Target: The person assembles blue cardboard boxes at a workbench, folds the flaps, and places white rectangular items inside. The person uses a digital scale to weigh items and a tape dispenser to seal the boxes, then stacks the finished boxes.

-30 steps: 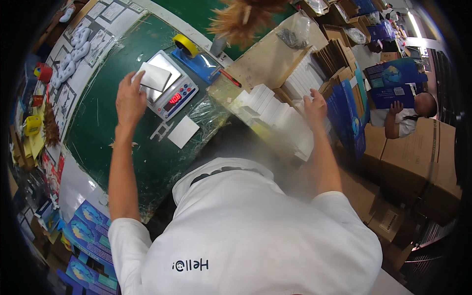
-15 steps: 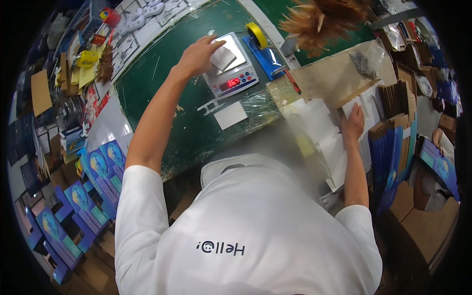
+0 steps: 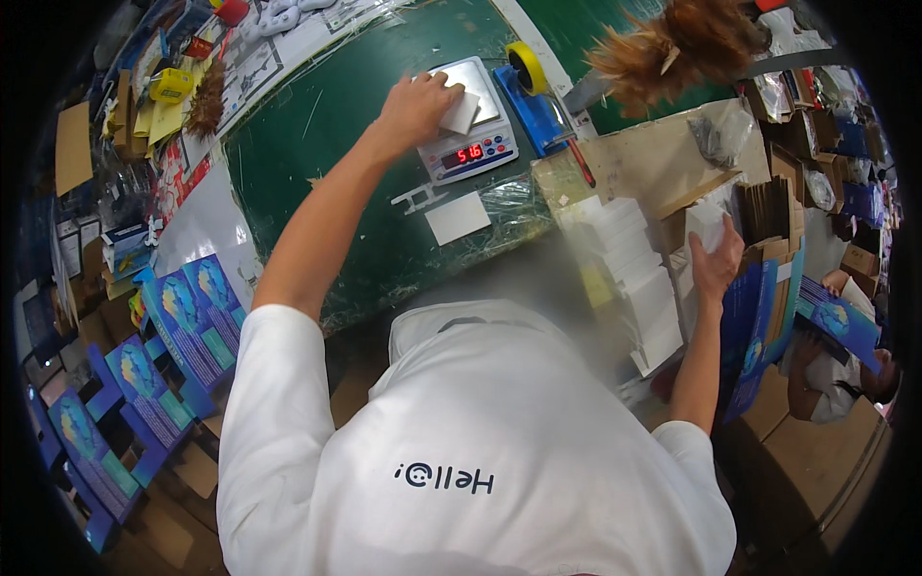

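Pinching white box over scale with left hand; curving right hand half open around second box beside stack.
Cannot tell if really gripping there. Could drag white box off pan by careless pull, or topple stack with right forearm.

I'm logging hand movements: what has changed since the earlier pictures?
The right hand shifted slightly right, its thumb and fingers now spread around a white box; whether it grips is unclear. The scale's display reads differently. The left hand stayed at the small box on the scale.
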A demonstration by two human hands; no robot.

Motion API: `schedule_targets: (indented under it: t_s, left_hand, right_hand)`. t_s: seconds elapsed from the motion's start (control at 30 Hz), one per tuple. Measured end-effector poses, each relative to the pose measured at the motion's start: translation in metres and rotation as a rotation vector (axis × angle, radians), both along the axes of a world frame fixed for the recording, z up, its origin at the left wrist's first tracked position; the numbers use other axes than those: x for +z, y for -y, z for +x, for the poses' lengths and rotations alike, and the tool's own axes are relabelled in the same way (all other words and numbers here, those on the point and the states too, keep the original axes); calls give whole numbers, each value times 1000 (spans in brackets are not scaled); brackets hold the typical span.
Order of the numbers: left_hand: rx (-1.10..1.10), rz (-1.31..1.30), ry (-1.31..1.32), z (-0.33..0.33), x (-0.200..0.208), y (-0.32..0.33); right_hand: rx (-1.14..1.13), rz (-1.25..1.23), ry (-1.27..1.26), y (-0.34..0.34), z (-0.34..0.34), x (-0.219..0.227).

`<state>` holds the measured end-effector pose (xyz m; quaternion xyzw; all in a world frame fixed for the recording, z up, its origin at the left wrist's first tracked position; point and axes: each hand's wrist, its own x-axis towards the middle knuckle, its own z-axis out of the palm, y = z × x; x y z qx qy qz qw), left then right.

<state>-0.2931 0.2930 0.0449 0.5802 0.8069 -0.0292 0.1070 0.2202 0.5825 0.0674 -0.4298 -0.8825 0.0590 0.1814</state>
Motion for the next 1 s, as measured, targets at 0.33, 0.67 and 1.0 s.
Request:
schedule_targets:
  t_s: [0.33,0.67,1.0]
  left_hand:
    - [301,36,411,155,-48,121]
    - [370,400,455,177,-61,157]
    - [635,632,559,114,-42,168]
  right_hand:
    - [199,-1173,-728,153,-198,31]
    - [219,-1448,-428,164,-423,-28]
    - [357,-1208,-219,139,-448,-11]
